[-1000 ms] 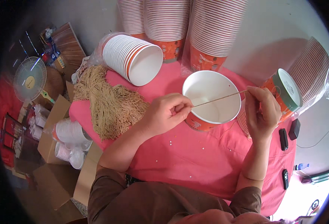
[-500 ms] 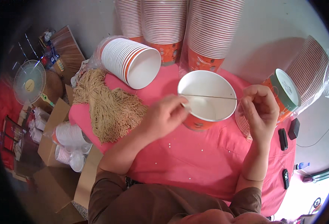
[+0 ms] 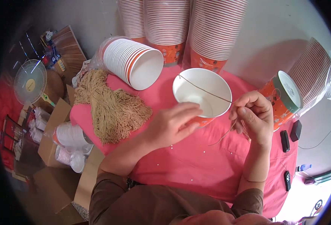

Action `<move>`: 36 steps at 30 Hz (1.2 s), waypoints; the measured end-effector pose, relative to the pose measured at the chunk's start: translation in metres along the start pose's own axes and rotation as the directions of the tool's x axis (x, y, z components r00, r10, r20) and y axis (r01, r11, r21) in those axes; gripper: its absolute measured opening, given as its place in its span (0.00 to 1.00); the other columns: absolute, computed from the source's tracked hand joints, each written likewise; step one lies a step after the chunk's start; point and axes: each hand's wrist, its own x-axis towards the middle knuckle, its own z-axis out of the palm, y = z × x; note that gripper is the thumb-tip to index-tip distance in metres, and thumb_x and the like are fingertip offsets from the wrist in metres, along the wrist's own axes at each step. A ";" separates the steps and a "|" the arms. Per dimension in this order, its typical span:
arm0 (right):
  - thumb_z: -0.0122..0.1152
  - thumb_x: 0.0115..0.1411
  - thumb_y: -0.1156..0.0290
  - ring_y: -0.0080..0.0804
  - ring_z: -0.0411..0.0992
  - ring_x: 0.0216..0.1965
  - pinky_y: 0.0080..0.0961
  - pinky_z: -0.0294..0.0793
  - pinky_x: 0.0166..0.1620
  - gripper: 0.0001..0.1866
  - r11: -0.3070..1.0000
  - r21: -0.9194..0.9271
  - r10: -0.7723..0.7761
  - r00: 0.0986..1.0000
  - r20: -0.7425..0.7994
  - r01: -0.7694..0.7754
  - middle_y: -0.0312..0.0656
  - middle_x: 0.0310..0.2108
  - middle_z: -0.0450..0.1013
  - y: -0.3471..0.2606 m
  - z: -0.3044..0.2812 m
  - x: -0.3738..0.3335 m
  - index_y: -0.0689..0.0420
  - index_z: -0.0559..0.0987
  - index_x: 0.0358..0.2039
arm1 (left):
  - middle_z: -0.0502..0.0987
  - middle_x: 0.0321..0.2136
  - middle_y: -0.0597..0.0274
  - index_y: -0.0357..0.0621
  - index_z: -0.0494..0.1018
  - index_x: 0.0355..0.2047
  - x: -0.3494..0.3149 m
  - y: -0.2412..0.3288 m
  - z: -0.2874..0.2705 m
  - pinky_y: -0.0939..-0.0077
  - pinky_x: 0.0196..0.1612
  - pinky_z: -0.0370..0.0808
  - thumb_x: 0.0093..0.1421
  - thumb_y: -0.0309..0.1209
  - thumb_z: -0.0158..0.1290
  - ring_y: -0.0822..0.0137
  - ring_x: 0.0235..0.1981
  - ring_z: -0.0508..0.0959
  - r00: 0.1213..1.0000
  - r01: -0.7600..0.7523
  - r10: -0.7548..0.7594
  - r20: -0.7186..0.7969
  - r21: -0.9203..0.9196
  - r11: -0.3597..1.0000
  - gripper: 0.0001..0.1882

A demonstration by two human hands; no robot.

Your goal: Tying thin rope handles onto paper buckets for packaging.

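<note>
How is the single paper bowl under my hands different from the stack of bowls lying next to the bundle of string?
The single bowl stands upright on the pink table, while the stack of bowls lies on its side, mouth facing the camera. The single bowl has a thin string stretched across its mouth; the stack has none. The stack sits partly in clear plastic wrap; the single bowl is unwrapped. Both are white inside and orange outside.

I see small packing workshop, likely home-run: tall cup stacks against bare wall, pink-covered table, twine bundle, cartons of lids on floor, fan nearby.
</note>
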 end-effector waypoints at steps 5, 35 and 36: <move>0.55 0.64 0.81 0.26 0.73 0.19 0.18 0.74 0.23 0.07 0.989 0.147 -0.028 0.999 0.043 0.021 0.49 0.30 0.77 0.000 -0.002 0.001 0.66 0.75 0.42 | 0.78 0.37 0.53 0.38 0.76 0.39 0.001 -0.015 -0.002 0.67 0.33 0.79 0.59 0.30 0.60 0.55 0.35 0.81 1.000 0.024 -0.025 -0.019 -0.035 0.999 0.10; 0.48 0.67 0.80 0.32 0.76 0.33 0.28 0.77 0.38 0.06 0.973 0.111 -0.164 0.942 -0.294 0.204 0.44 0.35 0.76 0.032 -0.037 0.022 0.62 0.74 0.42 | 0.80 0.28 0.57 0.35 0.76 0.42 -0.001 -0.013 -0.008 0.83 0.21 0.70 0.70 0.30 0.48 0.75 0.21 0.76 0.813 0.573 -0.331 0.478 -0.755 0.318 0.11; 0.49 0.67 0.80 0.31 0.76 0.33 0.27 0.76 0.38 0.06 0.989 -0.054 -0.146 0.946 -0.288 0.136 0.43 0.34 0.76 0.031 -0.035 0.023 0.63 0.74 0.42 | 0.79 0.27 0.60 0.35 0.76 0.41 -0.001 -0.012 -0.009 0.84 0.21 0.69 0.70 0.30 0.49 0.77 0.21 0.74 0.808 0.583 -0.360 0.467 -0.722 0.372 0.10</move>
